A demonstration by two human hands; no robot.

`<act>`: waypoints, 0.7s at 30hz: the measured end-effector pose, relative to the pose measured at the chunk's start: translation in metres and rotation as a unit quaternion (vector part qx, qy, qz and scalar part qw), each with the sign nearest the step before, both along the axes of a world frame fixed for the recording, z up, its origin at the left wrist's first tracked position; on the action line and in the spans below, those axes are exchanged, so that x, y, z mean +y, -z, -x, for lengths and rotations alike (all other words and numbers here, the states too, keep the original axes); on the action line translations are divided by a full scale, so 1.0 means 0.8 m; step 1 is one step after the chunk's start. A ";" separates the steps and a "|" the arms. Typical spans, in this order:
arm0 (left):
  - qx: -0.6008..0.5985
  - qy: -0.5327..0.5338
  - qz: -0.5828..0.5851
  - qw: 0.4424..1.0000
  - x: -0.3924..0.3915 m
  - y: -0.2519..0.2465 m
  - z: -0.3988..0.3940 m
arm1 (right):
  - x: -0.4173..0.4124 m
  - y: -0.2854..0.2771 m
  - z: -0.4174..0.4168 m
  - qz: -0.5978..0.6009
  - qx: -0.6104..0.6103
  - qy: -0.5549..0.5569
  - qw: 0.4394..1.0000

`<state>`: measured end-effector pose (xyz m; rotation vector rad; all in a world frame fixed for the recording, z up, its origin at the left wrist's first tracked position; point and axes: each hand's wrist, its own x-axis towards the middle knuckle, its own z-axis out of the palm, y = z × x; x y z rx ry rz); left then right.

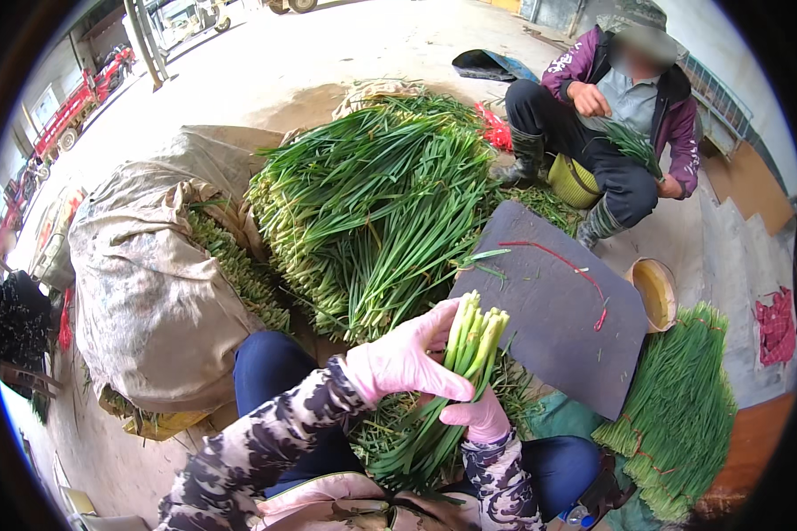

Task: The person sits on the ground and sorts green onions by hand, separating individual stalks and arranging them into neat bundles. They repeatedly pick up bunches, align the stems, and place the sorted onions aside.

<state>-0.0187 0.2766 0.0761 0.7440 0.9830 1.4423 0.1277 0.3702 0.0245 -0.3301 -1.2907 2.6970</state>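
Both my hands wear pink gloves and hold one bundle of green garlic chives [471,345], pale cut ends up, leaves hanging down over my lap. My left hand [405,355] curls round the stems near the pale ends. Lower down, my right hand [479,417] grips the leafy part, its fingers partly hidden behind the bundle. Just beyond lies a dark flat board [564,312] with a red tie string [571,265] and a few loose leaves on it. A large heap of chives [385,206] rises in front of me.
Cloth-covered chives [153,265] stand at the left. Tied chive bundles [677,405] are stacked at the right, near a round tub [652,294]. Across from me a seated person [624,126] holds some chives, beside a yellow-green basket [571,182]. Red strings [495,129] lie behind the heap.
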 end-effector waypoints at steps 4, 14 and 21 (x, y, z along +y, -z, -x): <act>-0.037 0.079 0.084 0.993 0.021 -0.007 -0.004 | 0.007 0.014 -0.012 0.047 -0.012 -0.070 0.996; -0.051 -0.061 0.083 0.993 0.017 -0.003 -0.026 | 0.008 0.039 -0.009 0.102 -0.019 -0.136 0.985; -0.089 -0.199 0.081 0.973 0.016 -0.018 -0.013 | -0.047 0.018 -0.016 -0.022 -0.019 0.033 0.999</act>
